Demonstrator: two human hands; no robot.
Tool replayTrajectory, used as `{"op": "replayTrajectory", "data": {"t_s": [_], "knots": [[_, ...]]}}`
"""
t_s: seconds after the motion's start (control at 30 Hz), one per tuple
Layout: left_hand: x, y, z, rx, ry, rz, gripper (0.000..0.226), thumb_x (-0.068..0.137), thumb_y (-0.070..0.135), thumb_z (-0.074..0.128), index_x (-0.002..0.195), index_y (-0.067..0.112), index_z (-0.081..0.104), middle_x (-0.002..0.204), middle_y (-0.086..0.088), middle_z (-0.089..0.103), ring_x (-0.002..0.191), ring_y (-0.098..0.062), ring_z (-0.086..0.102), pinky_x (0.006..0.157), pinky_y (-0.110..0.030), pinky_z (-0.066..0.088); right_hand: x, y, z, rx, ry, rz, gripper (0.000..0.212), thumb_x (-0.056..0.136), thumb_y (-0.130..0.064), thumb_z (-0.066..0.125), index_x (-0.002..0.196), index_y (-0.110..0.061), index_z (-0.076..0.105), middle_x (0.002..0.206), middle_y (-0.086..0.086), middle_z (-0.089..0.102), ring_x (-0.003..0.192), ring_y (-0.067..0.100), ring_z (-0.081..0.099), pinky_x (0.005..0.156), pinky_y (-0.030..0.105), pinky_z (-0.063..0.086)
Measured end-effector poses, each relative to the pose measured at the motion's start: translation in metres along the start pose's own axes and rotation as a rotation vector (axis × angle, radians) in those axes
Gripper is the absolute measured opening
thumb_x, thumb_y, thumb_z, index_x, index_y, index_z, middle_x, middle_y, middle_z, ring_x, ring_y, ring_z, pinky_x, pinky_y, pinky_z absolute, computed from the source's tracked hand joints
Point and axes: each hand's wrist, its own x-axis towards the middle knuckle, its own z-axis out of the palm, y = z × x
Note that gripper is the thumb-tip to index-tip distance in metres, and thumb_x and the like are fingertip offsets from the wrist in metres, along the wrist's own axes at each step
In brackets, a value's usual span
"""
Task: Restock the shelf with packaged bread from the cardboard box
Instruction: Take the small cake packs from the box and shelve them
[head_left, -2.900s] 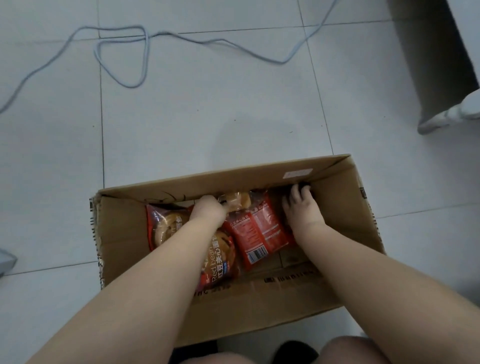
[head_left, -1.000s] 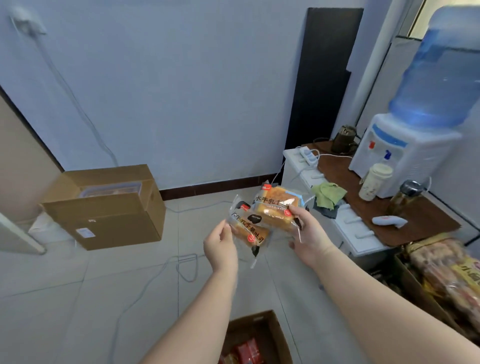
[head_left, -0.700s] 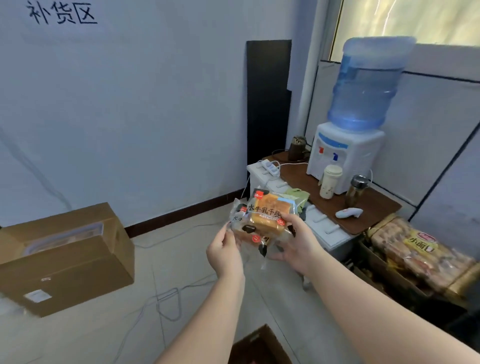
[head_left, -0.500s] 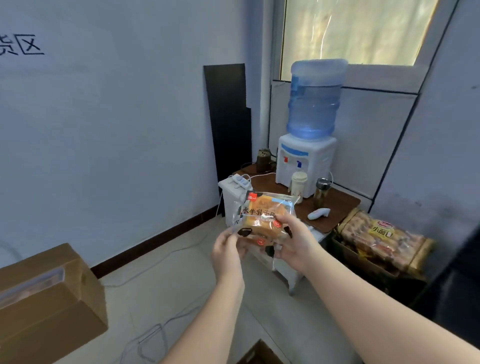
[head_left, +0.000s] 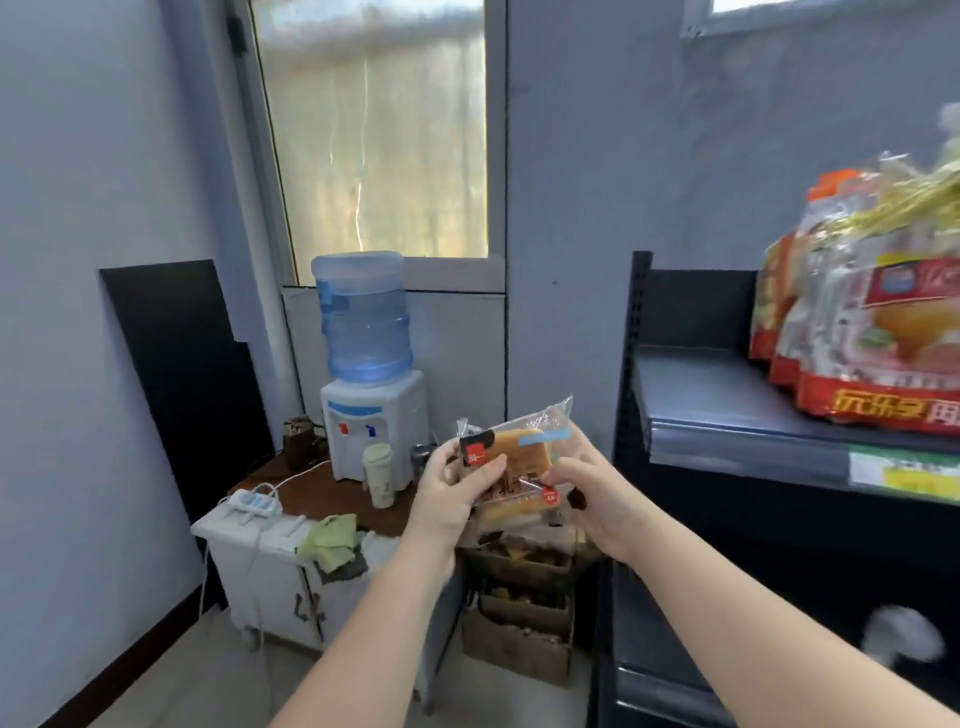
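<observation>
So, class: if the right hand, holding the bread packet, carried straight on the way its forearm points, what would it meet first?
The right hand points up-left across the bread packet. Past that, probably the left hand, then the water dispenser; depth is unclear.

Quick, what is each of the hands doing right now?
Left hand: closed on the left end of the packaged bread.
Right hand: closed on the right side of the same packaged bread.

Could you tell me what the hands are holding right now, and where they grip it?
Bread packs: left hand grips the left end, right hand the right end.
</observation>
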Motion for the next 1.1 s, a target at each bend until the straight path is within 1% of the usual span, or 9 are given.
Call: {"op": "replayTrajectory", "data": {"t_s": [0.1,0.2,0.3,0.4,0.5,0.63,0.73,0.87,1.1], "knots": [[0.007,0.011,0.051,0.014,-0.090,0.119,0.053,0.078,0.014,0.070,0.127,0.013,0.050,0.118,-0.008,0.065,0.107,-0.023,0.063,0.086,-0.039,0.055,-0.018,-0.029,-0.032,-0.019,0.117,-0.098,0.066,0.070,-0.010,0.058,0.119,-0.050,0.037,0.119,0.004,0.057,0.102,0.019,0.059,0.066,0.024,0.057],[0.012,0.029,0.102,0.062,-0.179,0.237,0.060,0.074,0.023,0.072,0.128,0.020,0.047,0.124,-0.004,0.060,0.111,-0.020,0.061,0.084,-0.034,0.056,-0.033,-0.058,-0.069,-0.015,0.241,-0.150,0.108,0.063,-0.020,0.066,0.147,-0.043,0.001,0.142,0.006,0.042,0.117,0.026,0.054,0.084,0.040,0.055],[0.010,0.043,0.153,0.078,-0.252,0.304,0.056,0.075,0.024,0.073,0.124,0.026,0.046,0.123,0.001,0.055,0.107,-0.014,0.060,0.085,-0.034,0.056,-0.052,-0.081,-0.104,-0.029,0.392,-0.148,0.106,0.081,-0.016,0.061,0.147,-0.034,-0.021,0.129,-0.006,0.048,0.115,0.018,0.053,0.096,0.039,0.048],[0.003,0.048,0.202,0.082,-0.321,0.352,0.055,0.077,0.021,0.073,0.124,0.026,0.046,0.111,0.009,0.054,0.091,-0.003,0.059,0.065,-0.015,0.053,-0.081,-0.097,-0.132,-0.046,0.499,-0.166,0.097,0.069,-0.028,0.067,0.150,-0.027,0.014,0.127,0.003,0.059,0.113,0.020,0.060,0.103,0.044,0.045],[-0.009,0.045,0.240,0.060,-0.397,0.350,0.057,0.073,0.022,0.076,0.123,0.025,0.048,0.115,0.003,0.057,0.097,-0.013,0.062,0.070,-0.024,0.055,-0.116,-0.105,-0.148,-0.015,0.574,-0.206,0.030,0.088,-0.014,0.053,0.118,-0.014,0.057,0.106,0.007,0.070,0.098,0.018,0.066,0.094,0.036,0.052],[-0.027,0.034,0.282,0.027,-0.547,0.311,0.061,0.061,0.031,0.082,0.114,0.032,0.052,0.117,0.002,0.059,0.109,-0.023,0.061,0.086,-0.044,0.055,-0.164,-0.108,-0.163,-0.020,0.744,-0.240,0.028,0.093,-0.012,0.048,0.119,-0.009,0.059,0.110,0.010,0.069,0.102,0.023,0.065,0.091,0.035,0.052],[-0.045,0.026,0.313,-0.005,-0.669,0.265,0.062,0.056,0.037,0.082,0.110,0.038,0.051,0.114,0.008,0.058,0.111,-0.023,0.060,0.090,-0.047,0.054,-0.201,-0.111,-0.173,-0.036,0.904,-0.279,0.028,0.093,-0.007,0.046,0.117,-0.003,0.059,0.105,0.014,0.067,0.092,0.023,0.065,0.083,0.031,0.053],[-0.066,0.007,0.350,-0.003,-0.842,0.180,0.064,0.064,0.030,0.084,0.117,0.036,0.049,0.120,0.000,0.060,0.108,-0.023,0.062,0.092,-0.046,0.053,-0.247,-0.112,-0.179,-0.051,1.086,-0.309,0.028,0.089,-0.012,0.052,0.115,-0.004,0.060,0.105,0.016,0.066,0.095,0.028,0.062,0.094,0.046,0.047],[-0.114,-0.025,0.391,-0.040,-1.125,0.067,0.064,0.071,0.007,0.079,0.120,0.031,0.046,0.121,-0.002,0.060,0.096,-0.014,0.066,0.072,-0.024,0.057,-0.315,-0.106,-0.185,-0.094,1.320,-0.316,0.028,0.091,-0.008,0.048,0.118,-0.003,0.056,0.101,0.013,0.065,0.081,0.018,0.066,0.074,0.030,0.055]]}}
